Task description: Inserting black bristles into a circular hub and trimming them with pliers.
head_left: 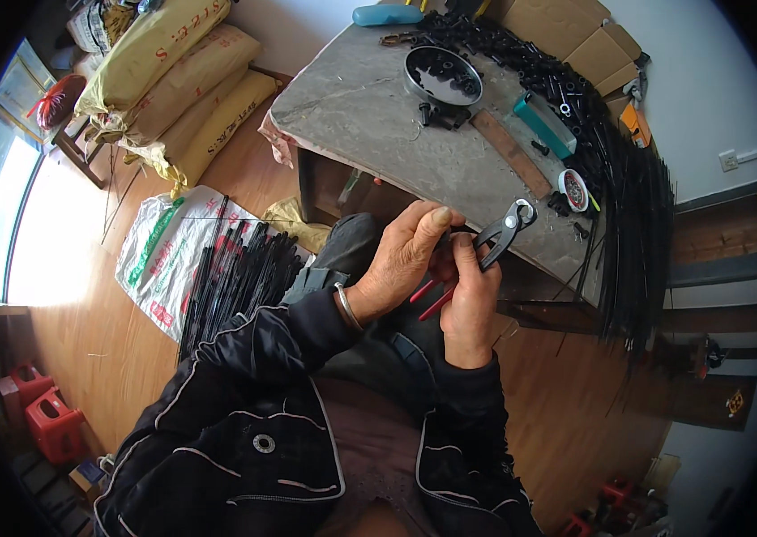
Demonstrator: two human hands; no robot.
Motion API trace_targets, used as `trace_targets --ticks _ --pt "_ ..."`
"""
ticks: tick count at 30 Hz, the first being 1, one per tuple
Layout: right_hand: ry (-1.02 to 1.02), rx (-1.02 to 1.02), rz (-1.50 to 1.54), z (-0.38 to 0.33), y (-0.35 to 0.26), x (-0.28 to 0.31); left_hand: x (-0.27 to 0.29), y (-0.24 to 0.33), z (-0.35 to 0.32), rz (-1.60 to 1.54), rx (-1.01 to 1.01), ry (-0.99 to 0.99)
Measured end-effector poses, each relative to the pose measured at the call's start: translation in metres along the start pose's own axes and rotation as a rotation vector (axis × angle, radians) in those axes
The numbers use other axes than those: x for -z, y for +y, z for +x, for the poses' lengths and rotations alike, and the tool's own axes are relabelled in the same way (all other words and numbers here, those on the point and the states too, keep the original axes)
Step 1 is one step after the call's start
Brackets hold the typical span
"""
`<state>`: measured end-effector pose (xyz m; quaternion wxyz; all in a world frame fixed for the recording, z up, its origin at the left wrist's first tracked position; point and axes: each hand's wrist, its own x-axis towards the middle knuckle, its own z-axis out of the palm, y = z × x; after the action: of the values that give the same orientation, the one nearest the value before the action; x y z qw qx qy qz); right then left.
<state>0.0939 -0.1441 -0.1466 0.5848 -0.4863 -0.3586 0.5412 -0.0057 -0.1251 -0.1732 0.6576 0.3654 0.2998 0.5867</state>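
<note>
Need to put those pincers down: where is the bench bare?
Bare slab on the workbench left of the round pan, and between wooden strip and near edge. Right side is crowded: black parts, rods. Pincers sit in both hands.

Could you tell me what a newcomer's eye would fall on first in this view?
At centre, the right hand grips red-handled pincers, with the left hand closed in beside them. Behind, a grey table carries a round pan and a long heap of black parts. On the floor to the left, black rods lie on a white sack.
</note>
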Motion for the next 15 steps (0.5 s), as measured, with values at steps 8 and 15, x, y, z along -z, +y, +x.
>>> trace_targets --ticks 8,15 --pt "-0.005 -0.017 -0.009 -0.002 -0.002 0.0 0.001 -0.004 -0.001 -0.03 0.04 -0.005" --pt "0.008 -0.015 -0.013 -0.004 -0.002 0.001 0.002 -0.01 0.0 -0.013 0.019 0.001"
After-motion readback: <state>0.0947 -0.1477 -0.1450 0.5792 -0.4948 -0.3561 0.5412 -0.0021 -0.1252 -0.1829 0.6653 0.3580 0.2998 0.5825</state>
